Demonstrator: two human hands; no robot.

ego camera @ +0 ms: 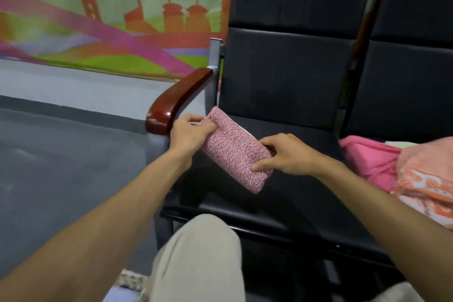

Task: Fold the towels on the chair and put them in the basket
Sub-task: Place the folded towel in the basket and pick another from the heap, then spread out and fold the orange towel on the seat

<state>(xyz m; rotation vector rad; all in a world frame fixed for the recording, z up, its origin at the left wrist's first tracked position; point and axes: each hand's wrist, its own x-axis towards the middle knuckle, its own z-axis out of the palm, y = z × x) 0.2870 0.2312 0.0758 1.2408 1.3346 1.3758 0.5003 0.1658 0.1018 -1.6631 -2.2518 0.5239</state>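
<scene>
A small pink-and-white patterned towel (235,152), folded into a thick oblong, is held just above the left part of the black chair seat (282,193). My left hand (190,137) grips its far left end, thumb on top. My right hand (284,154) pinches its right edge, with the fingers curled over the fold. On the neighbouring seat to the right lie a pink towel (367,159) and an orange-and-white patterned one (426,179), both loosely heaped. No basket is in view.
The chair has a glossy brown wooden armrest (176,103) just left of my left hand and a tall black backrest (294,44). A second black chair (411,56) stands at the right. Grey floor (61,154) lies to the left. My knee (203,252) is below.
</scene>
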